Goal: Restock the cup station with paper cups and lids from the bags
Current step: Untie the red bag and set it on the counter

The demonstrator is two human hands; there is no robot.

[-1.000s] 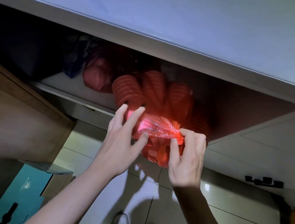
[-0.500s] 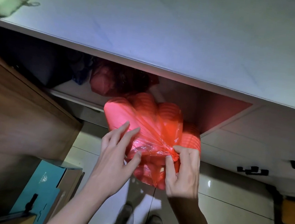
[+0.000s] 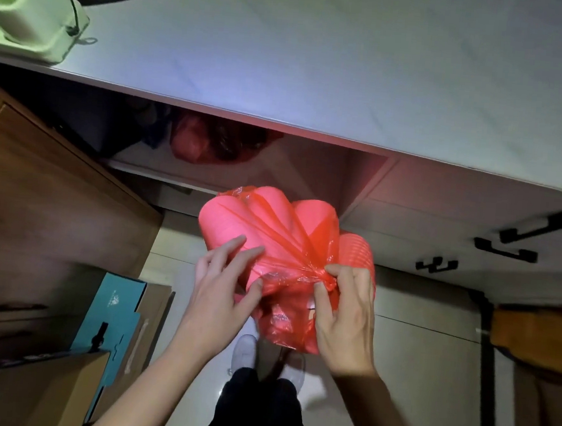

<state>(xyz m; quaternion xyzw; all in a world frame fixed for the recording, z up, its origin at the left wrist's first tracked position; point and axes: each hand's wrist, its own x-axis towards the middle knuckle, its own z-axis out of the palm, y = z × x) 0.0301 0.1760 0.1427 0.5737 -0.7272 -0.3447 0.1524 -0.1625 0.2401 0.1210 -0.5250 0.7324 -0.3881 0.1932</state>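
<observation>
Pinching the red bag's (image 3: 270, 242) knot, the right hand (image 3: 345, 320) grips; left hand (image 3: 221, 296) steadies, fingers straight; thin, light, tearable plastic.

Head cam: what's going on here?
A person stands at a counter, holding a red plastic bag of stacked cups in front of the open cabinet below it. The right hand pinches the bag's knotted neck; the left hand steadies its side with thumb and fingers. The bag is still tied. Another red bag sits on the shelf.

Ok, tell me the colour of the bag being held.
Translucent red bag, clearest in the head view.
</observation>
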